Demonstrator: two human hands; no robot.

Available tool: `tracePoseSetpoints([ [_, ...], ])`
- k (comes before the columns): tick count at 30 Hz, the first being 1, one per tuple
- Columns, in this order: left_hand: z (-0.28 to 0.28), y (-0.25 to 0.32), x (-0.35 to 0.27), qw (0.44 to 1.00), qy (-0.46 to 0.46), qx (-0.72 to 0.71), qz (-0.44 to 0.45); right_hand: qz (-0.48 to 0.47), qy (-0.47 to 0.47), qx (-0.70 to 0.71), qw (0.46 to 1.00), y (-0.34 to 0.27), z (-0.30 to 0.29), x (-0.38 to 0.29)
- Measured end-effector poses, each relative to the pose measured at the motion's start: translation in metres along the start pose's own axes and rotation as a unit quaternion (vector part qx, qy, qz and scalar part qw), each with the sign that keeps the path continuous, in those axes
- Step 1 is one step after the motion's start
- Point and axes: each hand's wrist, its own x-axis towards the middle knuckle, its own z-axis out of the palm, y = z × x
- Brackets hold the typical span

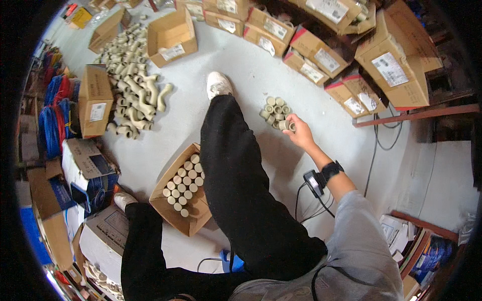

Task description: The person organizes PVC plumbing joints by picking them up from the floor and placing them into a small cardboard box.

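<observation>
My right hand [299,131] reaches out to the right of my leg, its thumb and fingers closed on a beige plastic pipe fitting [284,125]. Another fitting shows at the fingers; whether it is also gripped I cannot tell. Beside the hand, a small cluster of the same short round fittings [278,109] lies on the floor. Between my legs stands an open cardboard box [199,216], partly hidden by my thigh, with rows of round beige fittings [184,184] inside. My left hand is out of view.
A heap of curved beige pipe fittings [139,94] lies ahead to the left, near an open, empty cardboard box [171,35]. Labelled cartons [316,58] line the upper right. Cables [371,161] run along the floor at right. Blue and red coils [56,98] hang left.
</observation>
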Motion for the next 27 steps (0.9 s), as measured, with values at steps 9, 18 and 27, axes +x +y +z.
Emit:
tracePoseSetpoints([
  [9,-0.017,0.009,-0.014,0.886,0.350,0.096,-0.290,-0.244,-0.153,0.169,0.943,-0.253,-0.095,-0.063],
  [18,-0.040,0.009,-0.072,0.867,0.391,-0.041,-0.306,-0.352,-0.272,0.129,0.886,-0.339,-0.043,-0.108],
  [27,-0.075,0.022,-0.145,0.830,0.518,-0.143,-0.153,-0.270,-0.388,0.226,0.851,-0.354,0.047,-0.094],
])
